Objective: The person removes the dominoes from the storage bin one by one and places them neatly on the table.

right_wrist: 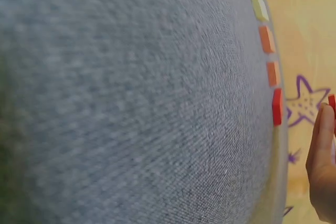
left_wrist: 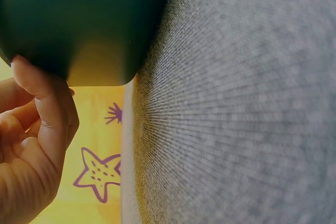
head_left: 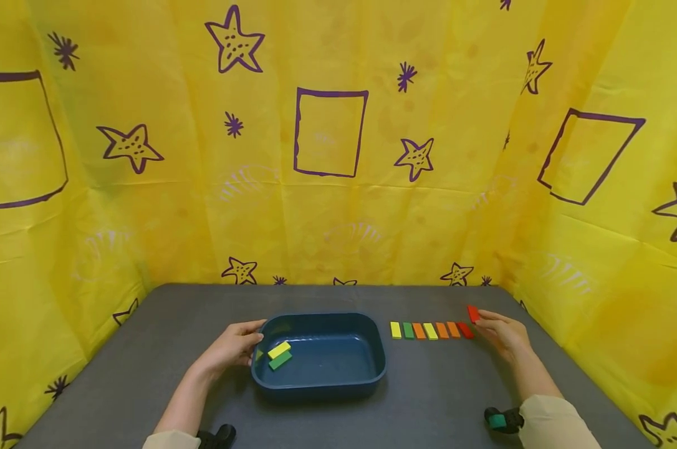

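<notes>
My left hand (head_left: 230, 348) grips the left end of a dark blue plastic tub (head_left: 318, 391); in the left wrist view its fingers (left_wrist: 48, 111) are bent at the tub's rim. Inside the tub, near that hand, lie a yellow block (head_left: 279, 350) and a green block (head_left: 280, 360). To the right, my right hand (head_left: 505, 333) pinches a red block (head_left: 473, 313) at its fingertips, raised above the table. Just left of it, another red block (head_left: 465, 330) ends a row of small flat blocks. The right wrist view catches only the edge of the held block (right_wrist: 332, 99).
The row runs left from the red block through orange blocks (head_left: 447, 330), a yellow block (head_left: 430, 331), another orange block (head_left: 419, 330) and a green block (head_left: 408, 330) to a yellow block (head_left: 395, 330). Yellow patterned cloth (head_left: 327, 237) encloses the grey table (head_left: 417, 399).
</notes>
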The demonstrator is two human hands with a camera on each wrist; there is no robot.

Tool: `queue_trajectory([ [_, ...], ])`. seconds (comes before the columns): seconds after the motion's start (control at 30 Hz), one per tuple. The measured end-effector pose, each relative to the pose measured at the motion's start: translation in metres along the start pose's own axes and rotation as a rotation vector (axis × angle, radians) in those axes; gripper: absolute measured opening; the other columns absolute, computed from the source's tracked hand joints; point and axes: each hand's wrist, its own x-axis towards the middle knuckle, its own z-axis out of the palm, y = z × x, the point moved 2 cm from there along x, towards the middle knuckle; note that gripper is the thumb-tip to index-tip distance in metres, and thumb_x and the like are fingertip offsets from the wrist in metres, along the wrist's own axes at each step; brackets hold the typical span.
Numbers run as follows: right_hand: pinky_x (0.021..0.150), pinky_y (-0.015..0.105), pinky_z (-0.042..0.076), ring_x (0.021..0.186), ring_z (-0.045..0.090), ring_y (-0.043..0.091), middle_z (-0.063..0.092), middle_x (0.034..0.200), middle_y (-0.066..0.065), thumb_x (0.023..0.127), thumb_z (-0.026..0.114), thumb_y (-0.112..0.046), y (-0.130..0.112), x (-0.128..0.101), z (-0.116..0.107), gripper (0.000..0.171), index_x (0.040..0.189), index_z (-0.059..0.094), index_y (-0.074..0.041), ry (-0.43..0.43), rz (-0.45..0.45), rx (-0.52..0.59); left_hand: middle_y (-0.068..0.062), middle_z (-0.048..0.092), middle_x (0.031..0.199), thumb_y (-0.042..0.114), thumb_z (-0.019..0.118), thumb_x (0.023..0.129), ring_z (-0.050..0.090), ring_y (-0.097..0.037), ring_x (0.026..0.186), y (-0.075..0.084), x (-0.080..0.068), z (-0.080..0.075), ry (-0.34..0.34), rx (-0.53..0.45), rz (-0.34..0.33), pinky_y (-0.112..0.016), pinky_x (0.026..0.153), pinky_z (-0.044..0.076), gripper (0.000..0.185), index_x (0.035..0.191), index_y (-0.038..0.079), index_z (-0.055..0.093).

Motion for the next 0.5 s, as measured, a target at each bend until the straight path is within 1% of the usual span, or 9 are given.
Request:
queue_trajectory([
  [0.13,0.08,0.021,0.058,0.076,0.073,0.002,0.065,0.077,-0.018,0.089,0.065,0.003,0.003,0.0,-0.01,0.029,0.082,0.078,-0.021,0.035,0.019,0.016,-0.014,0.062,0.092,0.009,0.045,0.101,0.055,-0.013,0.065,-0.001,0.0,0.001,-0.005,-0.003,0.006,-0.024,0.059,0.051,0.053,0.15,-0.008,0.033],
  [0.27,0.079,0.022,0.059,0.073,0.072,0.003,0.065,0.073,-0.017,0.087,0.064,0.008,0.007,0.002,-0.016,0.029,0.077,0.076,-0.017,0.084,0.025,0.028,-0.014,0.061,0.093,0.009,0.044,0.102,0.055,-0.014,0.066,-0.001,0.001,0.001,0.003,-0.002,0.002,-0.024,0.059,0.051,0.053,0.15,-0.007,0.032],
  [0.3,0.079,0.023,0.059,0.073,0.072,0.002,0.065,0.073,-0.017,0.086,0.064,0.009,0.008,0.003,-0.017,0.027,0.08,0.077,-0.014,0.093,0.022,0.031,-0.014,0.061,0.093,0.009,0.044,0.101,0.055,-0.014,0.067,-0.001,0.001,0.001,0.004,-0.002,0.002,-0.024,0.059,0.051,0.052,0.15,-0.008,0.032],
  [0.5,0.076,0.024,0.06,0.07,0.071,0.003,0.066,0.071,-0.015,0.084,0.065,0.013,0.011,0.005,-0.019,0.022,0.088,0.076,-0.006,0.136,0.031,0.047,-0.014,0.061,0.093,0.008,0.044,0.101,0.055,-0.013,0.067,-0.001,0.001,0.001,0.003,0.0,0.001,-0.024,0.059,0.051,0.053,0.15,-0.008,0.032],
])
